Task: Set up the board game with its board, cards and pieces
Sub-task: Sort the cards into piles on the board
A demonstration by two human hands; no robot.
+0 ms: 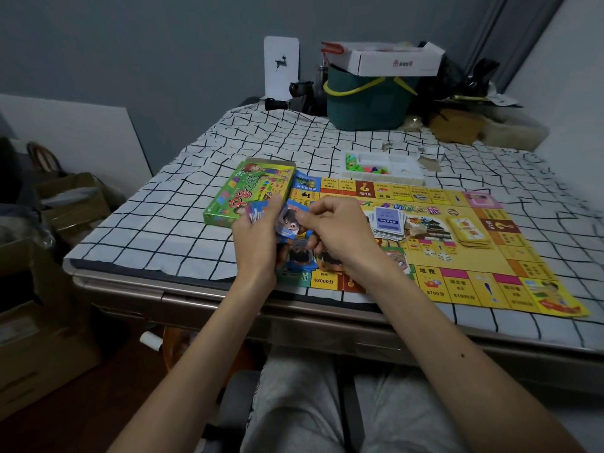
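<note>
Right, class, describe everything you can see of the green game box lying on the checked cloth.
The green game box looks like printed cardboard, a flat rectangle with cartoon children and big red Chinese characters on top. It lies flat and angled on the checked cloth, beside the far-left corner of the board. A plain brown edge shows at its far end. The left hand, holding cards, hides its near right corner.

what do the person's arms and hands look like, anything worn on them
The left forearm and right forearm are bare, no sleeves in view. The left hand and right hand show no gloves, rings or watch. A small dark dot marks the right forearm.
</note>
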